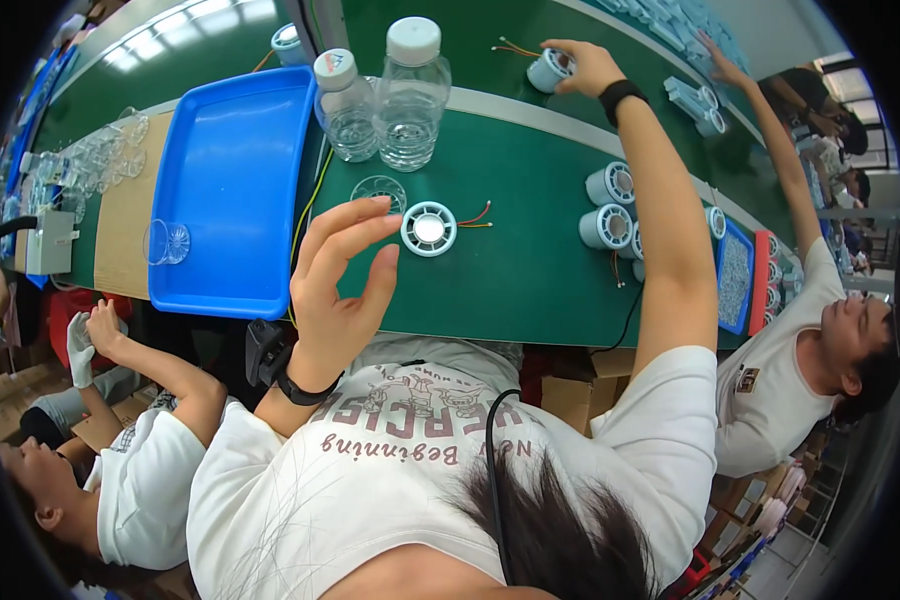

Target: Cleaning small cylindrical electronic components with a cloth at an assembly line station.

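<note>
My left hand (338, 280) hovers at the left of a light-blue round motor housing (429, 229) with a pale disc in its middle and red and yellow wires. Its fingers curve apart from the thumb with nothing between them; whether a fingertip touches the housing's rim I cannot tell. Just behind those fingertips sits a clear round plastic cup (378, 190). At the far side, my right hand (588, 70) reaches out and grips a second motor housing (550, 72), whose wires point left. This one lies beyond the pale rail, on the green surface there.
Two clear capped bottles (410, 100) stand beside a blue tray (230, 150) holding one clear cup (167, 243). Several housings (607, 226) cluster at right, near a blue bin (735, 275). Clear cups stand far left. Co-workers sit on both sides; one's arm (785, 170) reaches across at right.
</note>
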